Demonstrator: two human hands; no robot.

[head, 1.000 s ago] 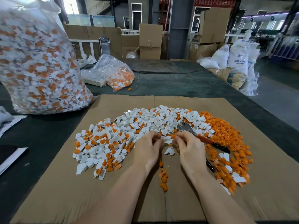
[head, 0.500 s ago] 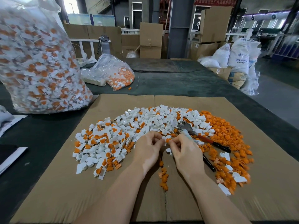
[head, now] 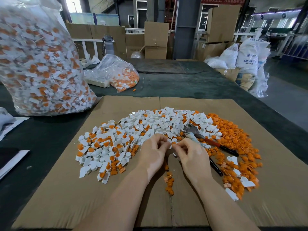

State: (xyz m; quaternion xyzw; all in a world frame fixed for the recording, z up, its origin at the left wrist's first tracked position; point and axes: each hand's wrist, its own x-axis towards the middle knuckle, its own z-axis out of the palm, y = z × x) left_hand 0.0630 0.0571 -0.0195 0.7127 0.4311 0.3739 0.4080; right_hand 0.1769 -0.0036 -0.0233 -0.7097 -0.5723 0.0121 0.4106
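Head | orange cap [head: 173, 143] | pinched between fingers [head: 165, 144] of left hand [head: 154, 154], right hand [head: 191, 155]

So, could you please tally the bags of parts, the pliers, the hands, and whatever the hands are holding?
Clear bags of parts: 2, large bag, small bag
Pliers: 1
Hands: 2, left hand, right hand
Small part pinched between both hands: 1
Total: 6

Dark table [head: 183, 84] — bearing cardboard sheet [head: 66, 189], big bag [head: 41, 64], small bag [head: 115, 70].
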